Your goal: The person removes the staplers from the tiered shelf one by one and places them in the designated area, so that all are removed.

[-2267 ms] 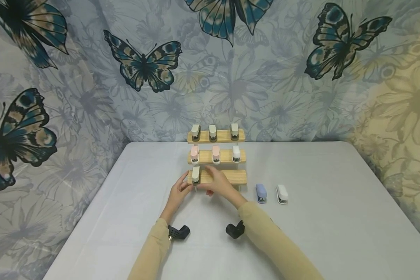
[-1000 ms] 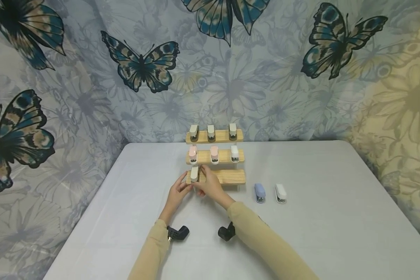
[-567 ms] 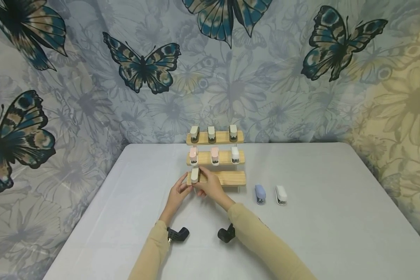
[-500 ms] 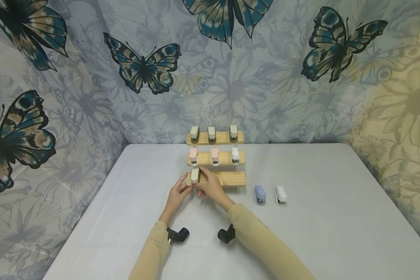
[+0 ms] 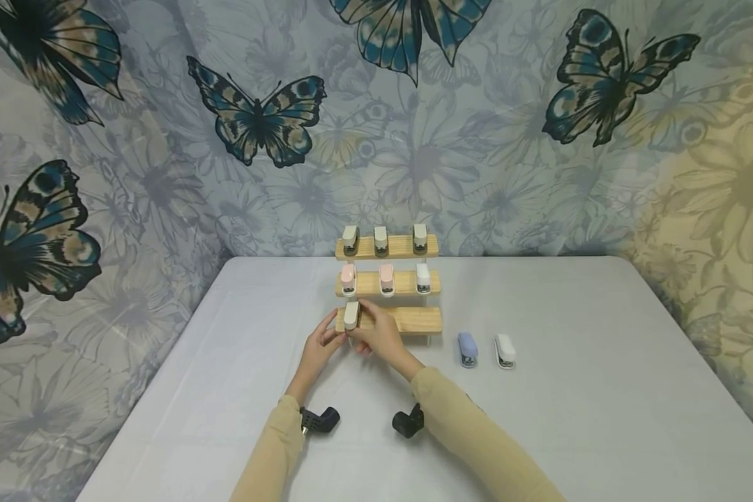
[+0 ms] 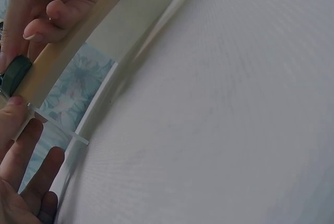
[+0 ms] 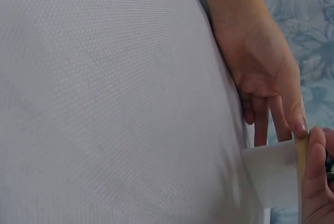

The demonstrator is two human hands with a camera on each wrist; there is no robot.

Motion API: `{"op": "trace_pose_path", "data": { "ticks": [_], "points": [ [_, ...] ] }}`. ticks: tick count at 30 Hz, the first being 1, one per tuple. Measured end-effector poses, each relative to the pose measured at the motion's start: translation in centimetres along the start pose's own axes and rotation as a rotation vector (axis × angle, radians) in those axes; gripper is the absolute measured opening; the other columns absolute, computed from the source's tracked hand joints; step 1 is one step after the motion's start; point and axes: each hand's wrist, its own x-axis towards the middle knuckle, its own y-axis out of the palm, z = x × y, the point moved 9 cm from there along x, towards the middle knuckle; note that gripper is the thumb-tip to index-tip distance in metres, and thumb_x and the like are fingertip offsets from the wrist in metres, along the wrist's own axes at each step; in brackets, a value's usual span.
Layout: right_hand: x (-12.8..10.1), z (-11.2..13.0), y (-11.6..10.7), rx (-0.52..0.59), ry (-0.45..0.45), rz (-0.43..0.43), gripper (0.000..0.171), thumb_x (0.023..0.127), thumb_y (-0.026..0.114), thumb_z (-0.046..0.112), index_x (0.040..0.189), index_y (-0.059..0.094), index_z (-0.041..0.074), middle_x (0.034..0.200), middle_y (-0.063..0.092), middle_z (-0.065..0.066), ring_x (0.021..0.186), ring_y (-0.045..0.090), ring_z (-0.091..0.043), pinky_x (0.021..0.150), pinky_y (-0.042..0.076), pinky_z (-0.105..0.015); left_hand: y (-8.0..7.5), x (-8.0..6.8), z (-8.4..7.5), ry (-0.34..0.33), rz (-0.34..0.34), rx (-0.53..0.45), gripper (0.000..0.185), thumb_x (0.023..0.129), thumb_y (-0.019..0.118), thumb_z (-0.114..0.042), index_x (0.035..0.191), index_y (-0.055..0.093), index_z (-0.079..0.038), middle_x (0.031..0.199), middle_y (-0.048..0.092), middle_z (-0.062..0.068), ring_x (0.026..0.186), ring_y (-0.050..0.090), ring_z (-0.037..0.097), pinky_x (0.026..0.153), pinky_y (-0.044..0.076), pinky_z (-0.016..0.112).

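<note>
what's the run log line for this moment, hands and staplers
left hand: touches bottom shelf end | right hand: pinches beige stapler | table: blue stapler, white stapler

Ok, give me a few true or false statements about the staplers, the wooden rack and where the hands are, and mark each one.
1. The top shelf of the wooden rack holds three staplers. True.
2. The bottom shelf holds three staplers. False: only one, the cream stapler, at its left end.
3. Two staplers lie on the table right of the rack. True: a blue stapler and a white stapler.
4. The right hand rests on the blue stapler. False: it is at the cream stapler on the bottom shelf.
5. The left hand touches the rack's left end. True.
</note>
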Motion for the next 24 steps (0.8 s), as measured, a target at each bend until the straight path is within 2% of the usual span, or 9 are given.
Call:
{"op": "trace_pose_path", "data": {
  "ticks": [9,14,17,24],
  "points": [
    [-0.4,-0.3,-0.7,-0.001,-0.010,-0.007,0.066,0.076,0.072,0.009,0.133,0.040,0.004,0.128,0.045,-0.020,0.048,0.060,-0.025,0.045,0.051,-0.035,0.1,-0.2,-0.4,-0.014,0.006,0.014,0.060,0.088,0.058,-0.008,0.138,0.026,0.003,0.116,0.052,0.024,0.108,0.050,0.031,0.094,0.035,0.042],
    [-0.5,0.1,-1.3,-0.106,-0.055,-0.029,0.065,0.074,0.074,0.013,0.131,0.043,0.001,0.127,0.047,-0.019,0.045,0.057,-0.023,0.042,0.049,-0.031,0.1,-0.2,-0.5,-0.006,0.002,0.012,0.060,0.088,0.058,-0.007,0.138,0.026,0.004,0.116,0.052,0.025,0.108,0.050,0.031,0.094,0.034,0.042],
    [-0.6,0.0,-1.6,-0.119,-0.046,-0.035,0.065,0.073,0.075,0.013,0.130,0.044,0.001,0.125,0.049,-0.017,0.041,0.054,-0.021,0.039,0.046,-0.030,0.1,-0.1,-0.3,0.020,0.000,0.039,0.059,0.088,0.057,-0.006,0.136,0.026,0.006,0.115,0.053,0.025,0.107,0.052,0.032,0.092,0.037,0.043],
    [-0.7,0.2,-1.9,-0.138,-0.039,-0.016,0.064,0.072,0.076,0.012,0.128,0.047,0.005,0.124,0.051,-0.015,0.040,0.053,-0.019,0.038,0.045,-0.028,-0.7,0.8,3.1,-0.003,-0.047,0.064,0.066,0.084,0.063,-0.022,0.138,0.030,-0.005,0.114,0.057,0.016,0.103,0.056,0.023,0.090,0.040,0.036]
  ]
}}
